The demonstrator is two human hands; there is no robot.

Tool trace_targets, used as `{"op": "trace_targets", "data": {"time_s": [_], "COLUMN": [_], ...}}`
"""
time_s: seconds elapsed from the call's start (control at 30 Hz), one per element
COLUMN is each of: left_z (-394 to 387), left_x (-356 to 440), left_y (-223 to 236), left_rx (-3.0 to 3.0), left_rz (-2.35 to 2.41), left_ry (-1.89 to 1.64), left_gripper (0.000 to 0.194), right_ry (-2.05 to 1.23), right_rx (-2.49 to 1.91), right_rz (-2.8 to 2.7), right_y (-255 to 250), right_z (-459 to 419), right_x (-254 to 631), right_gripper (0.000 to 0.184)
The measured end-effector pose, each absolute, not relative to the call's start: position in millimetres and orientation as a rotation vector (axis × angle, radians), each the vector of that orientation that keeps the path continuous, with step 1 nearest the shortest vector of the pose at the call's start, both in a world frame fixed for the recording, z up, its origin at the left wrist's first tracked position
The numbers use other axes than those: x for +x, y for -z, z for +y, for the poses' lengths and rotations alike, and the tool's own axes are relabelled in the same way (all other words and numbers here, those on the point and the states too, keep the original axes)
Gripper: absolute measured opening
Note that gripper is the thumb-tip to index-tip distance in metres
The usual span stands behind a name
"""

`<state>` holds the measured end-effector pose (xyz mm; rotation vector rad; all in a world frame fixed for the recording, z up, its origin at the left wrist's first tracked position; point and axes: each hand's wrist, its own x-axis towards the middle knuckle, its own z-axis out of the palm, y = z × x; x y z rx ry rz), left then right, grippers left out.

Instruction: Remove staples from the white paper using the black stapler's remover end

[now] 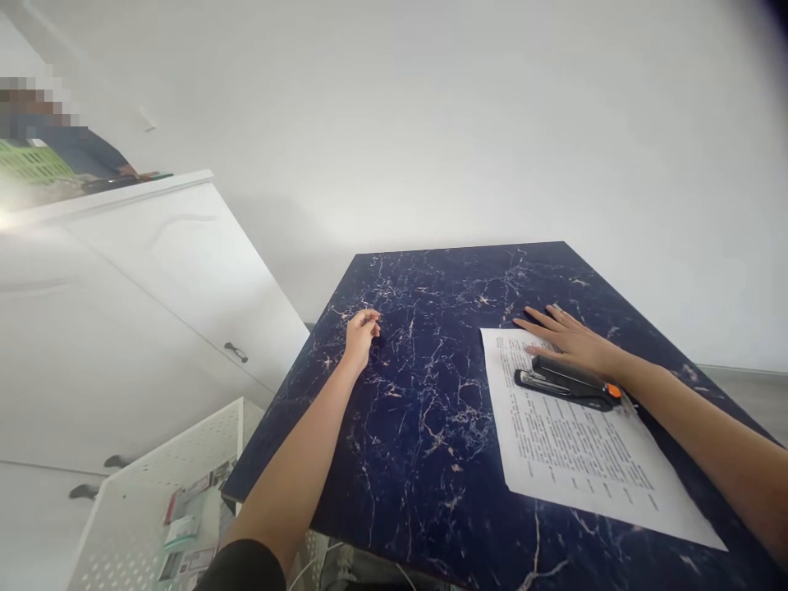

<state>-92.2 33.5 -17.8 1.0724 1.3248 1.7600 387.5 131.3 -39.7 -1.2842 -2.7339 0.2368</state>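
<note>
Head view: the left hand (363, 332) is at the left side of the tabletop (419, 394), fingers curled together; whether they enclose a small item cannot be determined. The right hand (575, 338) lies flat, fingers spread apart, over the far end of the printed sheet (591, 460). The black stapler (570, 384) rests on the sheet, beside the right hand.

I can't read the paper (584, 460), lettered too small for me, and the stapler (570, 384) hides some of it. My left grip (360, 335) is curled, concealing whether it holds anything. Another person (92, 154) is blurred, cut off at the left edge.
</note>
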Motion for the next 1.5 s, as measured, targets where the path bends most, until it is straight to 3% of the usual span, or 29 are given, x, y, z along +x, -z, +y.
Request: {"op": "trace_targets", "data": {"time_s": [0.37, 0.63, 0.87, 1.0, 1.13, 1.3, 1.5], "left_z": [40.8, 11.3, 5.3, 15.3, 29.9, 37.5, 34.4], "left_x": [-115.2, -217.8, -235.0, -233.2, -225.4, -204.9, -199.5], "left_y": [9.5, -8.8, -7.4, -5.5, 3.9, 11.6, 12.1], "left_rx": [0.8, 0.365, 0.285, 0.304, 0.32, 0.561, 0.593], "left_rz": [1.284, 1.261, 1.219, 1.265, 1.379, 1.696, 1.757], "left_ry": [-1.934, -2.086, -2.102, -2.097, -2.174, -2.21, -2.216], "left_gripper": [0.02, 0.026, 0.036, 0.034, 0.023, 0.019, 0.017], "right_ry": [-0.103, -0.237, -0.367, -0.31, -0.069, 0.067, 0.039], "right_rx": [-1.311, -1.085, -0.964, -1.026, -1.649, -2.05, -1.94], "right_rz": [-2.736, -2.791, -2.788, -2.534, -2.111, -1.986, -1.996], "right_y": [25.6, 9.4, 4.3, -0.8, -6.2, 3.1, 8.9], "right_z": [109.7, 94.6, 75.8, 96.1, 128.6, 150.2, 159.2], "right_x": [273.5, 124.7, 38.2, 83.3, 205.5, 328.1, 321.7], "right_gripper": [0.094, 0.086, 0.083, 0.061, 0.041, 0.043, 0.041]}}
